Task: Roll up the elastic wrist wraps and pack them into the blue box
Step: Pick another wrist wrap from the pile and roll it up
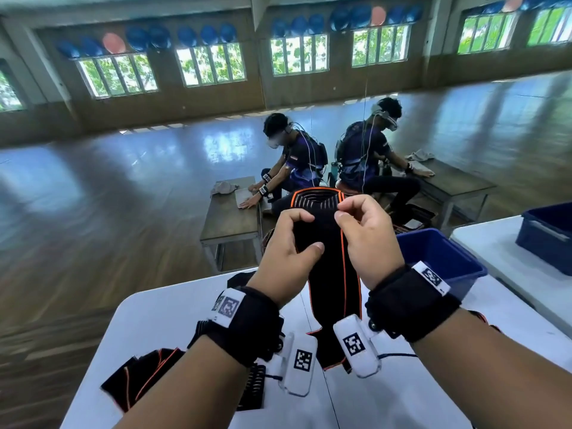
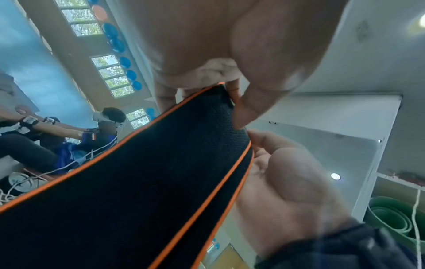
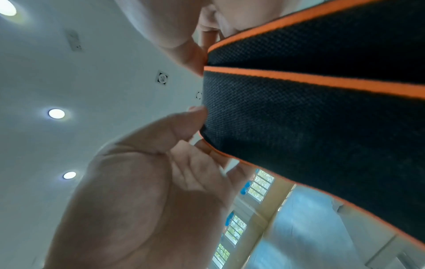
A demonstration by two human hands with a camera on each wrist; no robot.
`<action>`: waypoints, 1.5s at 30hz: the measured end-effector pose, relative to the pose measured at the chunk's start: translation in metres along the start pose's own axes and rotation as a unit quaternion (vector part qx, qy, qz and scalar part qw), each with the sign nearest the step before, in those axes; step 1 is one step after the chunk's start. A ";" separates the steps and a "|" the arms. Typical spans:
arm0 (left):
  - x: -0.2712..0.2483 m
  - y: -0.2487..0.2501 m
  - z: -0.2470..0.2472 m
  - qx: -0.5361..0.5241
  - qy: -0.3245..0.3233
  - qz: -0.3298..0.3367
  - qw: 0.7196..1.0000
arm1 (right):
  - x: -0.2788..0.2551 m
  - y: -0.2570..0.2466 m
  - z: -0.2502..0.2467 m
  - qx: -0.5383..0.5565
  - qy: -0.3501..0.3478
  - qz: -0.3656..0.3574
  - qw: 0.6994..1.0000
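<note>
Both hands pinched the wrap (image 1: 328,274) near its top, left hand (image 1: 286,252) and right hand (image 1: 368,243) level, strip hanging lengthwise toward the table (image 1: 173,308); the blue box (image 1: 439,258) sat rightward (nearer the right hand).

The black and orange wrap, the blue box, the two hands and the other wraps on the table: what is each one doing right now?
Wrap in hand: held up, top folded over, lower end hanging to the white table.
Left hand: pinches its top edge.
Right hand: pinches its top edge.
Blue box: open; inside hidden.
Other wraps: unrolled on table.
</note>
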State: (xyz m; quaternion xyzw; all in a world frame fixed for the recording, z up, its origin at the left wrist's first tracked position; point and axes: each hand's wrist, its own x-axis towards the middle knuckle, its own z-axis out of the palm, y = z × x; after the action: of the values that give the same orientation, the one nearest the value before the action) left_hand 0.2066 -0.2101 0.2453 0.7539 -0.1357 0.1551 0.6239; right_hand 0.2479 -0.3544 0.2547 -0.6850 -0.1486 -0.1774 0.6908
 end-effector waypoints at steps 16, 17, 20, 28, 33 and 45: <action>0.023 -0.031 0.004 -0.069 0.026 -0.043 0.996 | -0.009 0.044 0.001 -0.024 -0.042 0.015 0.999; 0.026 -0.036 0.005 -0.095 0.037 -0.059 0.993 | -0.018 0.053 -0.001 -0.037 -0.057 0.021 0.997; 0.037 -0.052 0.008 -0.167 0.066 -0.107 0.978 | -0.050 0.087 -0.009 -0.078 -0.142 0.070 0.984; 0.062 -0.135 0.017 -0.167 0.127 -0.249 0.946 | -0.119 0.156 -0.046 -0.121 -0.242 0.259 0.927; 0.043 -0.218 0.016 0.100 0.045 -0.316 0.942 | -0.147 0.177 -0.068 -0.157 -0.250 0.366 0.882; 0.014 -0.297 0.021 0.412 -0.170 -0.311 0.839 | -0.170 0.188 -0.064 -0.290 -0.316 0.385 0.817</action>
State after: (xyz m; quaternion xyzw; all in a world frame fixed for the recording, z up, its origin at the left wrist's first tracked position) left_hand 0.3390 -0.1764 -0.0201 0.9583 0.0785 -0.1365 0.2384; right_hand 0.1778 -0.4117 0.0088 -0.8733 -0.0248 0.2945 0.3873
